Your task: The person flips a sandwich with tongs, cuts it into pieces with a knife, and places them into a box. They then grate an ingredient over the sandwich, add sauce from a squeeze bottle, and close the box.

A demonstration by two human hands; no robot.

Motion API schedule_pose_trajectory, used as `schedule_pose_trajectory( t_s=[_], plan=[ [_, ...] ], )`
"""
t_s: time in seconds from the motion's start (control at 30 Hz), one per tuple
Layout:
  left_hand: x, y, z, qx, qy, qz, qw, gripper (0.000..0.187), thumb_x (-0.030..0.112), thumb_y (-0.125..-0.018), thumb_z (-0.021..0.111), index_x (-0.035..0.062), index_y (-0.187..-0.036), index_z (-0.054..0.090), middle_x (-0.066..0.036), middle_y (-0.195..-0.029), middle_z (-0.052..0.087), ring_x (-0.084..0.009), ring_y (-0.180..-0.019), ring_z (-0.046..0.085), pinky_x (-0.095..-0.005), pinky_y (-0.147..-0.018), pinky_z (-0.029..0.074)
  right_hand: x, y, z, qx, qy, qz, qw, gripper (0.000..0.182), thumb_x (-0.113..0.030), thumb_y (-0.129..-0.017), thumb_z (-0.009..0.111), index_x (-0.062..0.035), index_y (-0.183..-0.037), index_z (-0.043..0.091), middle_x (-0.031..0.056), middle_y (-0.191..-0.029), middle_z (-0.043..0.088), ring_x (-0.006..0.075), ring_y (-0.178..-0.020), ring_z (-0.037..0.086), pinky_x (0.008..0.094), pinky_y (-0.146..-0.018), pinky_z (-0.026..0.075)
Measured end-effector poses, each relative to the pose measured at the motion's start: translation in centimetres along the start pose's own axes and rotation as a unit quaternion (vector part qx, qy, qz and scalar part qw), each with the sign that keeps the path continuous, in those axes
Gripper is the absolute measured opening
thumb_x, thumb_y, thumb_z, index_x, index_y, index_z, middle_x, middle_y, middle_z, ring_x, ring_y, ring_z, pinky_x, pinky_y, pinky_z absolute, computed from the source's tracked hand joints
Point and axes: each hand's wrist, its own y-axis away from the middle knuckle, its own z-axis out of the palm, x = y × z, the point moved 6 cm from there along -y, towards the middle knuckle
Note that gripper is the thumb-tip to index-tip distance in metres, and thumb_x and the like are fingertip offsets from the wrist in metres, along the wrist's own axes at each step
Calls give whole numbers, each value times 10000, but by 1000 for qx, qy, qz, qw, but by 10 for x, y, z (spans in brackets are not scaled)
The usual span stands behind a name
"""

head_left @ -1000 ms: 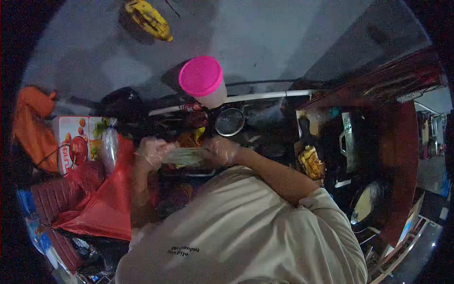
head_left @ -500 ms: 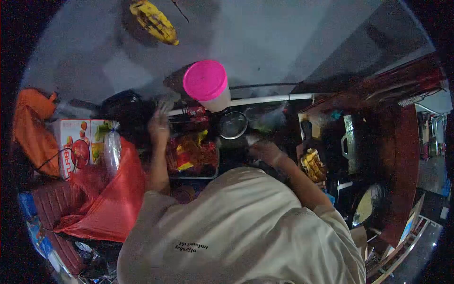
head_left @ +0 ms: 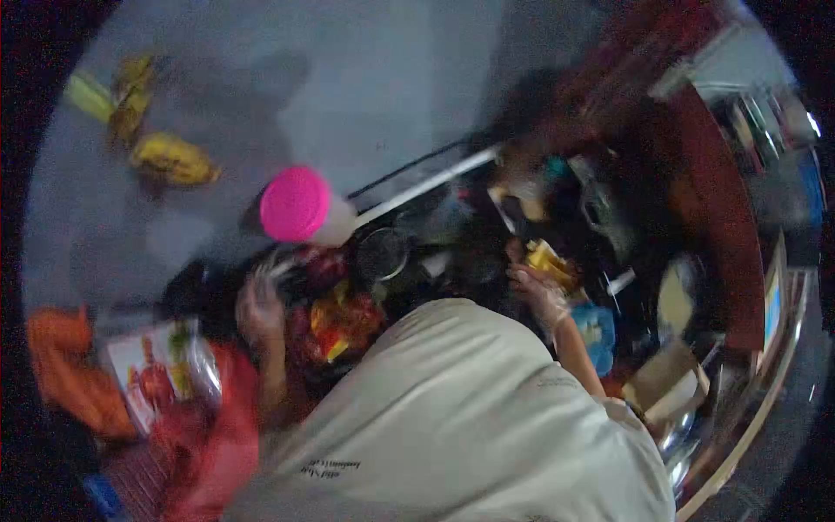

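My left hand [head_left: 261, 306] is raised at the left of the dark work area, its fingers smeared by motion around a pale, see-through shape. Just right of it lies a pile of red and yellow packets [head_left: 341, 326]. My right hand [head_left: 541, 296] reaches to a yellow, banana-like bunch [head_left: 554, 264], fingertips right at its left side; whether it grips anything I cannot tell. A round, clear-looking rim [head_left: 384, 253] sits between the hands, with a small white piece [head_left: 435, 264] to its right.
A tub with a pink lid [head_left: 296, 204] stands behind the round rim. Spotted bananas [head_left: 174, 160] lie on the grey surface at upper left. Red plastic [head_left: 213, 418], an orange bag [head_left: 61, 365] and a printed box [head_left: 143, 383] fill the left. A light-blue container [head_left: 594, 335] is beside my right forearm.
The view has swung to the right. My right hand has moved from beside the round rim to the yellow bunch on the right. My left hand stays near the packets.
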Motion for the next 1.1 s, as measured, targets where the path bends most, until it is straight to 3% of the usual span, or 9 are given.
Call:
schedule_pose_trajectory(
  t_s=[0.13,0.3,0.57,0.67,0.7,0.77,0.83,0.87,1.1],
  plan=[
    [119,-5,36,-57,193,268,942,177,83,-866,630,-4,-1013,677,-174,-989,689,-351,-818,658,-423,-721,526,-5,36,-23,58,-8,-5,998,545,-401,-886,638,-31,-1281,578,98,-1237,611,205,-1143,554,331,-1002,413],
    [309,11,100,-185,308,596,718,238,49,-856,611,-45,-1070,656,-184,-966,685,-339,-878,667,-418,-701,532,-31,62,-66,163,70,-53,983,589,-459,-880,634,-53,-1301,560,125,-1299,584,252,-1216,523,362,-1059,388],
    [519,16,82,-210,521,655,506,269,37,-861,623,-45,-1116,640,-213,-1011,681,-340,-796,676,-399,-699,538,-150,280,-89,189,-108,-272,937,547,-276,-860,692,29,-1288,541,177,-1277,581,269,-1183,551,395,-1025,420],
    [535,21,65,-241,511,682,463,278,45,-862,633,-25,-1132,639,-213,-1033,679,-334,-828,679,-402,-716,537,-146,397,-102,472,-130,-313,814,445,-218,-864,635,35,-1224,565,152,-1204,615,260,-1117,574,410,-962,455],
    [541,27,63,-273,488,687,463,277,49,-865,634,-7,-1136,642,-209,-1048,678,-324,-871,682,-408,-722,535,-142,441,-119,605,-55,-261,751,428,-210,-863,614,34,-1210,558,135,-1177,627,253,-1089,584,399,-925,476],
    [558,31,45,-200,534,709,416,273,62,-882,622,-11,-1144,638,-204,-1056,678,-321,-873,680,-404,-742,536,-4,427,-222,529,-180,-305,771,418,-184,-861,596,-10,-1233,521,101,-1136,625,218,-1053,586,362,-885,480],
    [578,34,53,-231,497,676,492,275,15,-868,614,-60,-1131,644,-220,-979,689,-341,-828,682,-380,-726,536,113,351,-296,318,-403,-375,772,440,-133,-856,561,-96,-1279,447,32,-1054,621,147,-981,590,289,-803,488],
    [586,35,26,-273,522,615,524,269,49,-887,609,-43,-1136,652,-212,-1014,690,-332,-866,685,-381,-754,537,153,349,-321,358,-387,-366,766,408,-137,-868,540,-127,-1269,469,36,-978,610,190,-932,598,316,-781,492],
    [599,31,60,-206,460,480,718,341,242,-956,569,26,-1213,632,-129,-1153,673,-244,-977,668,-336,-841,520,102,355,-297,312,-450,-361,755,372,-161,-894,540,-136,-1245,419,159,-1046,644,280,-818,666,402,-583,552]
  ],
)
